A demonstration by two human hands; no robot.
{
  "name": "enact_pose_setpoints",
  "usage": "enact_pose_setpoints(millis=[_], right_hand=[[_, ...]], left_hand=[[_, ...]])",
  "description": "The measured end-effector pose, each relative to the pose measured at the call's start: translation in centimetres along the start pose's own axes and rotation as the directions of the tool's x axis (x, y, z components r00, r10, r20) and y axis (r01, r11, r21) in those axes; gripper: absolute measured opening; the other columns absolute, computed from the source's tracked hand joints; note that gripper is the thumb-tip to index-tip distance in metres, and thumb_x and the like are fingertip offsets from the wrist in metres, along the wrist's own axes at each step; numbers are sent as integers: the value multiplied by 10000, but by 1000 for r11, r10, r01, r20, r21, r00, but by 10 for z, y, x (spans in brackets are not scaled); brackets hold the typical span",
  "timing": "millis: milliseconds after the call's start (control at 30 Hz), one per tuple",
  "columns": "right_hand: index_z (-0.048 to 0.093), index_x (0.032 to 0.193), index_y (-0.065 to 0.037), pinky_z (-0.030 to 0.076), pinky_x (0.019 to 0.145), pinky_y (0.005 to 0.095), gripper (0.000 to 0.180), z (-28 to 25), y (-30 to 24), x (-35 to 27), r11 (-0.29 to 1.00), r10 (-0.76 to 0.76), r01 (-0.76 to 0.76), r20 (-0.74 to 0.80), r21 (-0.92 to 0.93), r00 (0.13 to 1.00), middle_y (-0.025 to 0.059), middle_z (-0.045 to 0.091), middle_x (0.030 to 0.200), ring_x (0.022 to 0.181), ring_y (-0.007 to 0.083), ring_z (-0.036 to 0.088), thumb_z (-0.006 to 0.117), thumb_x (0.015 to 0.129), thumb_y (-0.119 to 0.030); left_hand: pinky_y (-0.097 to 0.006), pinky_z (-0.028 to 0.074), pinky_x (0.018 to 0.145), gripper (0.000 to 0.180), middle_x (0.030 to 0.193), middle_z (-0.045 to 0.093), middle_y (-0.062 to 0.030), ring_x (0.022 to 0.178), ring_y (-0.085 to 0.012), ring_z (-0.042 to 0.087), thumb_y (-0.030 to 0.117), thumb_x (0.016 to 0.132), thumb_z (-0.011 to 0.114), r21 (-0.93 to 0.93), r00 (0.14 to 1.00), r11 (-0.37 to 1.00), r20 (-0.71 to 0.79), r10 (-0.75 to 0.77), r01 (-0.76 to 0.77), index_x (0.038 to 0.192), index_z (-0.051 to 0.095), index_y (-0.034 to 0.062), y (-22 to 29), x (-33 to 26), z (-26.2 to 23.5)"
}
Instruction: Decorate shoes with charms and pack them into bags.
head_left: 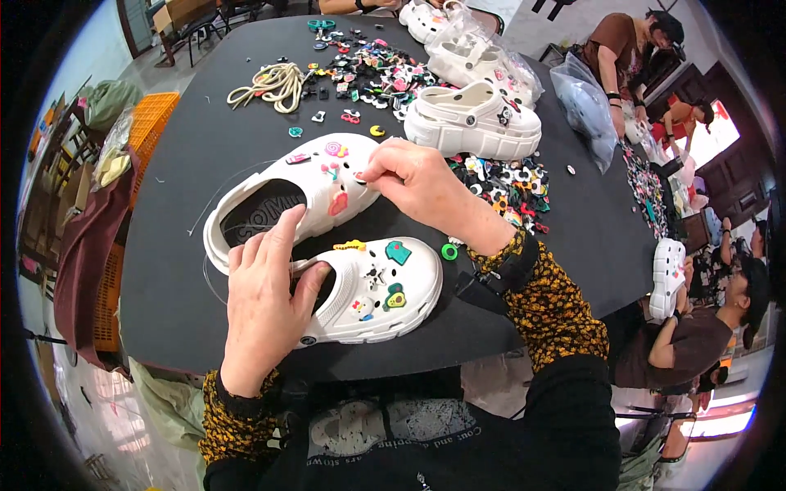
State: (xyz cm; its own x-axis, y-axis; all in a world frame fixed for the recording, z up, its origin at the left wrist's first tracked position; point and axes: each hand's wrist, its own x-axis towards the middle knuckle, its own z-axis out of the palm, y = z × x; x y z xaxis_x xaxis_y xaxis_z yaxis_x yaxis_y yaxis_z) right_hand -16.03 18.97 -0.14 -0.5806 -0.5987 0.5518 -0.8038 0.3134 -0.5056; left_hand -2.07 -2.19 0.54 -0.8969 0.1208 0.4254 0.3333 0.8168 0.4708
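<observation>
Clog, white, decorated [315,186]: lies sole down on the dark table [176,221], toe up and to the right, heel toward the left hand [266,290]. Upper carries a swirl charm [336,149] and a red lip-shaped charm [338,203]. Handling, as judged: light, springy foam, firm at the sole, smooth but not slick; charms small and rubbery. Best hold — heel rim or sides of the sole, clear of the charms.

Right hand [422,176]: thumb and forefinger pinched at the toe, seemingly on a small dark-and-white charm [360,177]; the fingers partly hide it.

Left hand: loose, fingers spread, not clenched; over the heel end of the second clog [344,288], thumb at its opening. Pressure cannot be told.

Surroundings: second clog close below, also decorated, crowding the near side; fine clear thread [214,200] looped beside the heel — liable to snag. Charm heap [377,74] beyond; another heap [512,192] beside the right wrist; coil of pale cord [278,86], far left; third clog [475,123], limiting room behind the right hand; green ring [449,251] near the second clog's toe.
</observation>
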Motion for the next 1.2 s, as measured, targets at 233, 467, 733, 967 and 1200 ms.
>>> enact_pose_setpoints(millis=[233,467,733,967,1200], right_hand=[[615,893,18,500,704,357,85,0,-10,3,994,102,-103,18,33,995,150,625,841,789,278,631,615,814,-14],[619,886,19,505,725,390,81,1,-7,0,998,64,-64,0,17,998,169,621,867,816,328,627,583,817,-5],[680,977,11,532,772,342,197,4,-4,-9,978,-122,127,41,-167,992,144,633,963,874,284,643,660,783,37],[661,1137,-34,487,848,351,364,-9,0,-14,994,-70,82,161,-69,984,142,602,1093,998,286,592,604,798,83],[631,1174,-33,451,889,391,408,-7,2,-19,987,-114,135,213,-85,970,123,586,1084,999,298,564,527,791,58]], left_hand=[[-436,398,936,629,1123,606,-180,1010,-354,551,50,760,684,-45,999,998,0,-33,33,1349,462,57,1,-2,-4],[-425,383,956,621,1173,586,-188,1052,-343,537,110,778,679,82,998,995,34,47,-50,1340,447,-14,-6,-2,1],[-427,382,951,561,1151,586,-184,1052,-343,532,116,778,681,82,999,996,45,29,-33,1286,486,-22,-4,-2,1],[-425,390,912,501,1136,587,-187,1054,-345,534,84,773,667,98,997,993,62,52,-58,1231,497,-23,-2,2,-3],[-430,386,916,487,1123,597,-191,1051,-355,550,53,761,653,52,992,995,94,79,-84,1216,499,-27,-1,4,-4]])
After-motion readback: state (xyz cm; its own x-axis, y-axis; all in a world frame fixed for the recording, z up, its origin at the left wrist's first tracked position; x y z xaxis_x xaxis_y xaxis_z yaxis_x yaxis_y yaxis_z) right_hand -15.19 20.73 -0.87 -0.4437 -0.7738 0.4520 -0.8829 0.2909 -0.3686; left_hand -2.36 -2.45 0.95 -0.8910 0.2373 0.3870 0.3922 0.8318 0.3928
